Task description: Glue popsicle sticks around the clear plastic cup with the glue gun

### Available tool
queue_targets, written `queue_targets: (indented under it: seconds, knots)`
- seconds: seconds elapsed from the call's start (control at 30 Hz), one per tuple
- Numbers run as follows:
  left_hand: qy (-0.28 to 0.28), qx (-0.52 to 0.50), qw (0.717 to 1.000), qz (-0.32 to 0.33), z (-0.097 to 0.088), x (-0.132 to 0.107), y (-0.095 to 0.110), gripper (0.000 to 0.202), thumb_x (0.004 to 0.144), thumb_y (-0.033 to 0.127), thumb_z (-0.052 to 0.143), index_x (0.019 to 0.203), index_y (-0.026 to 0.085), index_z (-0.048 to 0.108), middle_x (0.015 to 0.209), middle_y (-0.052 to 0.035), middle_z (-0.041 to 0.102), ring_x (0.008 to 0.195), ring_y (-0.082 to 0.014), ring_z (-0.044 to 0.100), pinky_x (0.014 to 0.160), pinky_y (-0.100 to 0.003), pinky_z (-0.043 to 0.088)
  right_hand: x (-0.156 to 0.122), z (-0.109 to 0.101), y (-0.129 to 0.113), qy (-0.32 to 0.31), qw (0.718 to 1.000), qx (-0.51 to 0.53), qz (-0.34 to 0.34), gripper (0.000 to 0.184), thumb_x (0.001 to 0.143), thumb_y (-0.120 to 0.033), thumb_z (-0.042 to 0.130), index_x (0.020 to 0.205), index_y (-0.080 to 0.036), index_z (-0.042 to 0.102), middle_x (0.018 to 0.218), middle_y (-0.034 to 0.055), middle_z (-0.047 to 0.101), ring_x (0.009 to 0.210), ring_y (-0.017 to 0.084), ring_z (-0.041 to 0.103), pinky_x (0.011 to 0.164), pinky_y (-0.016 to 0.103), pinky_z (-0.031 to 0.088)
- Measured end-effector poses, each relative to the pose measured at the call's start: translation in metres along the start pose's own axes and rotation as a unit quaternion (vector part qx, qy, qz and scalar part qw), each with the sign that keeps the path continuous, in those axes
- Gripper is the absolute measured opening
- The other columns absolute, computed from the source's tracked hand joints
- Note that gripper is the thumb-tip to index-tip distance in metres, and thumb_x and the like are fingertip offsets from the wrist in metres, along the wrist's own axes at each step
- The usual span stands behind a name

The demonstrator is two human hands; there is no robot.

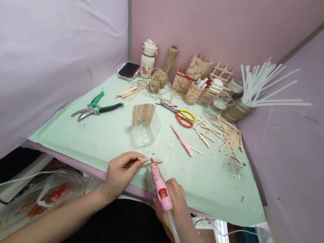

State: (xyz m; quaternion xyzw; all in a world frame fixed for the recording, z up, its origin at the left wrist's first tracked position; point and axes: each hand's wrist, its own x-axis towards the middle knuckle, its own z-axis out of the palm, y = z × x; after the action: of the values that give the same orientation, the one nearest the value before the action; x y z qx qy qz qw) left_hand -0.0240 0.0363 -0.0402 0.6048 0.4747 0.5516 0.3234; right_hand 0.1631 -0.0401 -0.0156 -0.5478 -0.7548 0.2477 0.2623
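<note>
While pinching the craft stick point(150, 160) between the fingers point(135, 160) of the left hand point(119, 174) at the table's point(101, 137) near edge, 6 o'clock from the plastic cup point(145, 126), hold the glue gun point(160, 185), clenched in the right hand point(176, 208), nozzle-down; lay a thin bead, clear of fingertips.

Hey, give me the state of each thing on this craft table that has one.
wooden stick, pinched in left hand
glue gun, gripped in right hand, nozzle on the stick
green shears, lying, blades slightly apart
scissors, lying shut
clear tub, upright, sticks along one side
flask, upright, lid on
phone, screen dark
</note>
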Motion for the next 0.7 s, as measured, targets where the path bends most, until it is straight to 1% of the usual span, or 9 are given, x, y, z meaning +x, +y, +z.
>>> queue_targets:
  seconds: [0.1, 0.2, 0.33, 0.47, 0.7]
  knots:
    - [0.002, 0.004, 1.000, 0.013, -0.001, 0.000, 0.000, 0.007, 0.083, 0.024, 0.069, 0.086, 0.019, 0.072, 0.086, -0.0039, 0.074, 0.079, -0.0145, 0.069, 0.074, -0.025, 0.058, 0.000, 0.001, -0.001, 0.002, 1.000, 0.016, -0.002, 0.003, 0.093, -0.023, 0.050, 0.092, -0.022, 0.053, 0.091, 0.0036, 0.052, 0.082, 0.020, 0.050, 0.075, 0.035, 0.047]
    - [0.006, 0.009, 1.000, 0.012, -0.001, 0.000, -0.001, 0.008, 0.083, 0.025, 0.069, 0.086, 0.019, 0.072, 0.086, -0.0042, 0.073, 0.079, -0.0149, 0.069, 0.074, -0.025, 0.058, 0.000, 0.003, 0.002, 0.012, 1.000, 0.010, -0.001, 0.003, 0.092, -0.021, 0.050, 0.091, -0.022, 0.052, 0.090, 0.0036, 0.052, 0.080, 0.020, 0.050, 0.074, 0.035, 0.046]
    - [0.005, 0.020, 1.000, 0.006, -0.001, 0.000, 0.001, 0.010, 0.083, 0.028, 0.069, 0.085, 0.019, 0.072, 0.086, -0.0046, 0.074, 0.078, -0.0155, 0.069, 0.073, -0.026, 0.058, -0.001, 0.003, 0.009, 0.015, 1.000, -0.022, -0.003, 0.007, 0.089, -0.016, 0.051, 0.092, -0.022, 0.052, 0.089, 0.0030, 0.052, 0.078, 0.019, 0.050, 0.074, 0.035, 0.045]
    - [0.007, 0.032, 0.999, 0.010, -0.001, 0.000, 0.002, 0.010, 0.083, 0.028, 0.069, 0.085, 0.019, 0.072, 0.085, -0.0044, 0.074, 0.077, -0.0154, 0.069, 0.073, -0.026, 0.058, -0.003, 0.000, 0.014, 0.012, 0.998, -0.060, 0.001, 0.006, 0.091, -0.016, 0.050, 0.093, -0.022, 0.051, 0.089, 0.0025, 0.052, 0.079, 0.019, 0.051, 0.074, 0.035, 0.045]
    - [0.011, 0.032, 0.999, 0.008, -0.001, 0.001, 0.000, 0.011, 0.082, 0.029, 0.069, 0.084, 0.019, 0.072, 0.085, -0.0046, 0.074, 0.079, -0.0162, 0.070, 0.073, -0.026, 0.057, -0.005, -0.007, 0.014, -0.017, 0.996, -0.069, 0.046, 0.010, 0.097, -0.021, 0.045, 0.091, -0.023, 0.052, 0.088, 0.0018, 0.051, 0.077, 0.019, 0.050, 0.073, 0.035, 0.045]
